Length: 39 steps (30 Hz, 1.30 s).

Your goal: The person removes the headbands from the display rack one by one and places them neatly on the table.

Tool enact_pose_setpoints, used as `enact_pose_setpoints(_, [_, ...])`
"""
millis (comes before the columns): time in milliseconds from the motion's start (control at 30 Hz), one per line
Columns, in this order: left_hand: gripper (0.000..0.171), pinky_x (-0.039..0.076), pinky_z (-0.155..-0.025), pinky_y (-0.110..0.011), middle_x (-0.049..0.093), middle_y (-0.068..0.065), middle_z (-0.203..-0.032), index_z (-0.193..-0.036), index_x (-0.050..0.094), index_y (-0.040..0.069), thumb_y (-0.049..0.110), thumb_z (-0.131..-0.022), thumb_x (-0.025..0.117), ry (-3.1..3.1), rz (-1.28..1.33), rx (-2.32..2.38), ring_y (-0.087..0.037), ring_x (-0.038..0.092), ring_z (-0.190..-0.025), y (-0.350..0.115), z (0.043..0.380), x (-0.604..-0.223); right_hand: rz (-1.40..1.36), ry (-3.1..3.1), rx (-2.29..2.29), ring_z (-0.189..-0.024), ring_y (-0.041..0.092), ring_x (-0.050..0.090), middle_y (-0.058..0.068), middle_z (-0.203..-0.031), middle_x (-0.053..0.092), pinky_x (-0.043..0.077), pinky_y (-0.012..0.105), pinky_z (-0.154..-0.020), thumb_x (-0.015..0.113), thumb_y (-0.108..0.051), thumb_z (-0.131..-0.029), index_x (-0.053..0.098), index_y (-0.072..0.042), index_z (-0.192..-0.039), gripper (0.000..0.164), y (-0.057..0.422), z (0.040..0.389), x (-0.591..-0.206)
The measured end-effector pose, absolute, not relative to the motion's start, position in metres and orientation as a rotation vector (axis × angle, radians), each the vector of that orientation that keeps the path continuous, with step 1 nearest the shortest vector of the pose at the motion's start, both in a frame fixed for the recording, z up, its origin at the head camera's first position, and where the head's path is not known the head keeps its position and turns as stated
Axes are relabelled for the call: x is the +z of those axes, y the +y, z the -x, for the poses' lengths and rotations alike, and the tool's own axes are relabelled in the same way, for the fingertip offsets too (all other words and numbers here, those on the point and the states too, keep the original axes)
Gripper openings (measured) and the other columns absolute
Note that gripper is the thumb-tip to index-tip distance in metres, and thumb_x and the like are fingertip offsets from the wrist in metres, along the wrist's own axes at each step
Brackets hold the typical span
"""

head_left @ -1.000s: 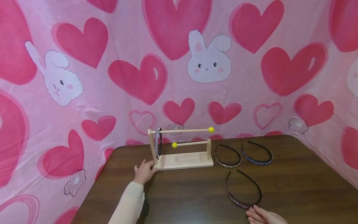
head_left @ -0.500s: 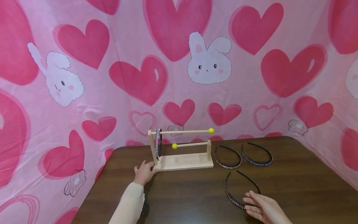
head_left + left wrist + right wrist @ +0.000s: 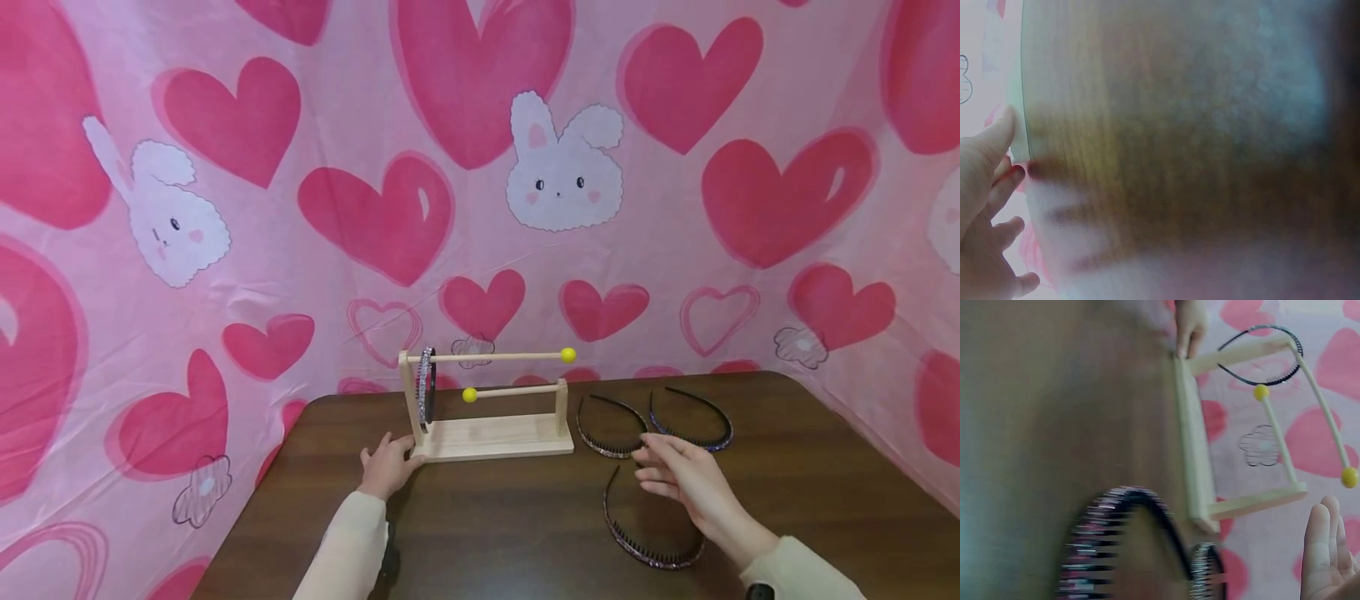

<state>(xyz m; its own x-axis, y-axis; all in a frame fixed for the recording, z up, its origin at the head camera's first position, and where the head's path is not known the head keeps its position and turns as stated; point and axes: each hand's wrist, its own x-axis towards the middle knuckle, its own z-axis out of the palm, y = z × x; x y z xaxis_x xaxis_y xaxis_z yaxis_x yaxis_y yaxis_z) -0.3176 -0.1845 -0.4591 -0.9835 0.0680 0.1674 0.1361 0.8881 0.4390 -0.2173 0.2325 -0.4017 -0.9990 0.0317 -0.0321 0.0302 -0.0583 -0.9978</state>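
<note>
A light wooden stand (image 3: pixel 491 437) with two rods tipped by yellow balls stands on the table. From its upper rod, near the left post, hangs a silver glittery headband (image 3: pixel 424 387). My left hand (image 3: pixel 387 468) grips the left end of the stand's base, thumb at the front edge. Above the table at right hovers my right hand (image 3: pixel 693 483), its fingers extended and holding nothing. Under and in front of it lies a pinkish glittery headband (image 3: pixel 651 558), partly covered. Beyond the fingertips lie a brownish glittery headband (image 3: pixel 600 448) and a blue one (image 3: pixel 730 431).
The dark wooden table (image 3: pixel 510 533) ends at the back against a pink cloth (image 3: pixel 480 233) with hearts and rabbits. The upper rod's yellow ball (image 3: pixel 568 355) points right; the lower rod's ball (image 3: pixel 469 395) points left.
My right hand has left the front edge of the pinkish headband and moved away from me, up towards the two far headbands. The left hand stays on the base.
</note>
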Motion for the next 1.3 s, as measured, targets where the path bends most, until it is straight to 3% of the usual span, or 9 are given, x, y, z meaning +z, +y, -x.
enact_pose_setpoints(200, [0.034, 0.012, -0.093, -0.070, 0.060, -0.014, -0.117, -0.107, 0.066, 0.008, 0.030, -0.083, 0.068, -2.918, 0.160, -0.684, -0.045, 0.034, -0.124, -0.184, 0.318, -0.460, -0.133, -2.212, 2.126, -0.075, 0.017, 0.065, 0.003, -0.093, 0.065, 0.053, 0.033, -0.069, 0.049, -0.032, -0.096, 0.039, 0.009, -0.130, 0.055, 0.225, 0.242, -0.381])
enact_pose_setpoints(633, [0.037, 0.009, -0.094, -0.069, 0.059, -0.016, -0.118, -0.110, 0.065, 0.007, 0.031, -0.083, 0.068, -2.930, 0.131, -0.707, -0.045, 0.032, -0.125, -0.184, 0.319, -0.461, -0.235, -2.095, 2.088, -0.065, 0.012, 0.064, 0.005, -0.085, 0.066, 0.054, 0.031, -0.063, 0.052, -0.022, -0.095, 0.042, 0.010, -0.127, 0.046, 0.182, 0.293, -0.329])
enact_pose_setpoints(800, [0.037, 0.009, -0.094, -0.069, 0.059, -0.016, -0.118, -0.110, 0.065, 0.006, 0.031, -0.083, 0.068, -2.931, 0.125, -0.708, -0.045, 0.032, -0.125, -0.186, 0.319, -0.463, -0.293, -2.059, 2.102, -0.063, 0.013, 0.064, 0.011, -0.086, 0.065, 0.054, 0.033, -0.063, 0.053, -0.018, -0.095, 0.044, 0.009, -0.125, 0.042, 0.162, 0.308, -0.316])
enact_pose_setpoints(1000, [0.036, 0.009, -0.094, -0.069, 0.060, -0.015, -0.118, -0.109, 0.066, 0.007, 0.031, -0.082, 0.068, -2.931, 0.117, -0.710, -0.044, 0.032, -0.126, -0.188, 0.321, -0.466, -0.341, -2.082, 2.052, -0.064, 0.016, 0.064, 0.007, -0.084, 0.065, 0.054, 0.032, -0.061, 0.056, -0.018, -0.093, 0.050, 0.005, -0.123, 0.038, 0.140, 0.319, -0.307])
enact_pose_setpoints(1300, [0.038, 0.008, -0.094, -0.069, 0.060, -0.015, -0.118, -0.111, 0.065, 0.007, 0.032, -0.082, 0.069, -2.917, 0.127, -0.719, -0.045, 0.032, -0.126, -0.187, 0.323, -0.465, -0.398, -2.132, 2.024, -0.062, 0.016, 0.064, 0.018, -0.092, 0.065, 0.054, 0.033, -0.062, 0.056, -0.014, -0.093, 0.049, 0.006, -0.123, 0.036, 0.106, 0.327, -0.298])
